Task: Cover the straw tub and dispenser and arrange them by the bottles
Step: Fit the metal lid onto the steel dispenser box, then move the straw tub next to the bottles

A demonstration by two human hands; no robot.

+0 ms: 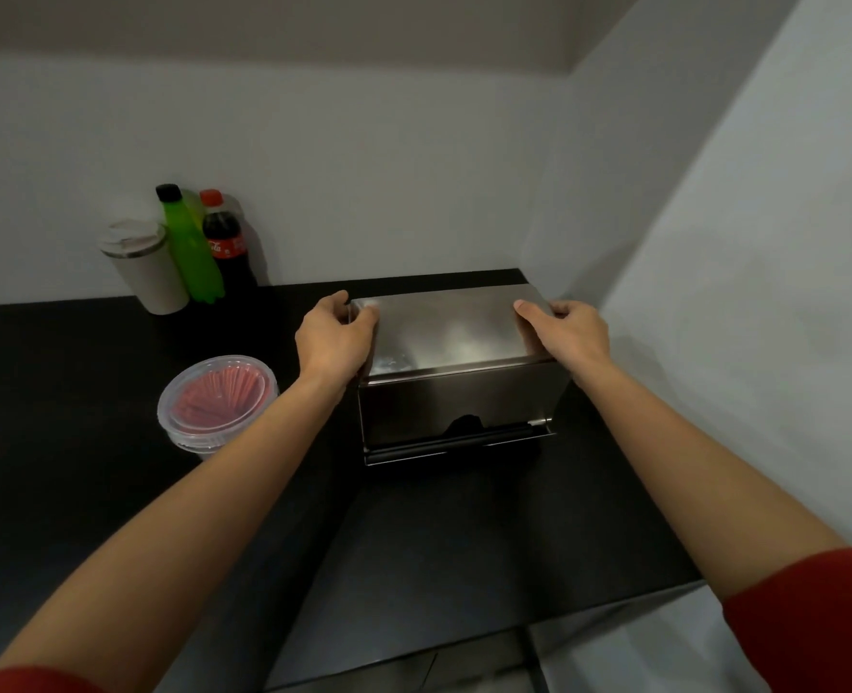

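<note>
A stainless steel straw dispenser (456,387) stands on the black counter near the right wall, its flat metal lid (449,330) lying on top. My left hand (336,335) grips the lid's left end and my right hand (566,327) grips its right end. To the left sits a round clear plastic tub (216,407) of red straws with a clear lid on it. At the back left, against the wall, stand a green bottle (191,247) and a cola bottle (229,247).
A beige travel cup with a lid (144,267) stands left of the bottles. The black counter (64,392) ends at a front edge on the right, near my right sleeve. White walls close in behind and on the right.
</note>
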